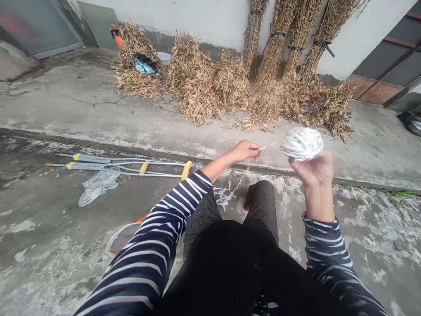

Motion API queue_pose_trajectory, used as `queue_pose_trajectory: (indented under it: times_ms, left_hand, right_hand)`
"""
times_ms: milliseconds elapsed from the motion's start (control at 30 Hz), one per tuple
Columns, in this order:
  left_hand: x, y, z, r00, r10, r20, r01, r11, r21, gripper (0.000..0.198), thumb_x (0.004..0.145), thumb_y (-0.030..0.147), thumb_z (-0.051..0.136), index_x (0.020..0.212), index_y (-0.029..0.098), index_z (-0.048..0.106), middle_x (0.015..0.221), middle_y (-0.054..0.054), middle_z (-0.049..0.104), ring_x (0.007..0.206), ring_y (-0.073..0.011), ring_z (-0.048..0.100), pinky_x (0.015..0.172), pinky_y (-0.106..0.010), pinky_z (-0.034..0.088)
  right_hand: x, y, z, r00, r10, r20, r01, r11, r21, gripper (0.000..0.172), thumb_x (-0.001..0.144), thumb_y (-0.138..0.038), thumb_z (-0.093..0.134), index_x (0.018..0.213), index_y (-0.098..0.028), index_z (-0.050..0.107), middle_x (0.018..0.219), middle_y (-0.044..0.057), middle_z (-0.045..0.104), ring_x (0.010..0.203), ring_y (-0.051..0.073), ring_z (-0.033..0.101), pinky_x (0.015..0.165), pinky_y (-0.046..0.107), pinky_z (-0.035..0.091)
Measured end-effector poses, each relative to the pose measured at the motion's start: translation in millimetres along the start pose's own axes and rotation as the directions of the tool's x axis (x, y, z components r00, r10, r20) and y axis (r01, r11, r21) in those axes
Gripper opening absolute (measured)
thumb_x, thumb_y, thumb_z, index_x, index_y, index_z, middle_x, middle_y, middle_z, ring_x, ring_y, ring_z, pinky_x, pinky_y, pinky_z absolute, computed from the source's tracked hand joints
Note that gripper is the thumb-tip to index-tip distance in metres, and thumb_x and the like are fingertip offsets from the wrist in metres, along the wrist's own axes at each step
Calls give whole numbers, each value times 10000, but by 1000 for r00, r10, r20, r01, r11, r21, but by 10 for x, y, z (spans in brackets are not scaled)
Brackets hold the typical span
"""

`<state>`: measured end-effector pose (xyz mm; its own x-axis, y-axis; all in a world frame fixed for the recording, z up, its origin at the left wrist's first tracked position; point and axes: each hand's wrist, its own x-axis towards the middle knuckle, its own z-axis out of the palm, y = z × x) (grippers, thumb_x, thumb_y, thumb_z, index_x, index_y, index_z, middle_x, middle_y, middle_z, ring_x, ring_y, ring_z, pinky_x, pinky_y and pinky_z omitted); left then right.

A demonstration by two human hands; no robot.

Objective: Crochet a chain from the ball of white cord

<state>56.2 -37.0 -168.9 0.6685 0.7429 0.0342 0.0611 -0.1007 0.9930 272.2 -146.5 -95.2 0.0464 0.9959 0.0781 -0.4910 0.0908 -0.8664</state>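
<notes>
In the head view, my right hand (314, 169) is closed round the underside of a ball of white cord (302, 143), held up in front of me. My left hand (245, 152) pinches a strand of white cord (270, 145) that stretches across to the ball. Loose, tangled white cord (224, 195) lies on the ground below my left hand, between my legs. A thin length seems to trail down toward it from that hand. My right hand and the ball are slightly blurred.
A pair of crutches (131, 166) with yellow pads lies along the concrete step (98, 137) at left, by a crumpled clear plastic bag (98, 188). Dried plant stalks (197, 83) are heaped and bundled against the wall. An orange-edged grey object (123, 237) lies near my left arm.
</notes>
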Motion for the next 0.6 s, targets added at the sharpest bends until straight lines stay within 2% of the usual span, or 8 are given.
queue_pose_trajectory:
  times_ms: [67,167,233,333,400,500,600]
  left_hand:
    - [-97,-186,-78,998,-25,50,27,999,-36,190,857,296,636,777,147,723,654,-11,717,765,-145,665,842,-256,473]
    - [-243,-529,-235,993,-90,79,88,996,32,219,855,350,633,821,152,720,679,-11,724,707,-134,618,759,-247,445]
    - [-315,-756,-382,987,-154,42,147,979,144,218,844,344,622,808,153,722,682,-9,720,630,-116,540,674,-239,391]
    - [-332,-953,-674,973,-228,-45,230,918,324,231,845,330,602,722,158,696,668,-5,691,559,-100,432,599,-241,320]
    - [-266,-939,-890,963,-243,-117,270,865,423,262,865,346,604,698,161,687,658,-4,659,544,-98,393,588,-247,306]
    - [-58,-739,-1171,954,-201,-223,292,793,534,281,909,352,588,713,170,674,628,-1,581,555,-113,378,625,-271,343]
    - [201,-490,-1336,962,-52,-268,234,660,713,292,921,287,552,649,185,585,594,2,476,604,-144,402,773,-324,418]
  right_hand:
    - [-5,-84,-67,995,-75,-67,79,996,49,543,578,-206,654,1114,-294,668,1088,32,728,1026,248,707,717,387,674]
    - [-60,-274,-200,968,-146,-202,198,944,266,514,599,-152,585,1090,-276,676,1017,56,722,879,216,696,643,339,636]
    - [-139,-421,-277,945,-155,-288,266,876,402,465,686,-156,503,1111,-247,669,996,80,720,836,233,700,580,340,607]
    - [-271,-628,-381,914,-189,-360,338,845,415,436,819,-223,358,1152,-190,638,1000,95,700,831,272,715,508,341,590]
    - [-329,-725,-448,908,-229,-350,355,863,359,403,851,-266,362,1141,-170,625,1021,90,689,861,274,722,498,299,595]
    - [-364,-791,-477,918,-293,-268,371,874,315,264,822,-283,525,1052,-182,606,1005,50,682,867,247,724,496,238,605]
    - [-422,-813,-334,921,-342,-187,385,870,307,159,837,-220,585,993,-188,574,961,5,671,833,198,714,534,248,642]
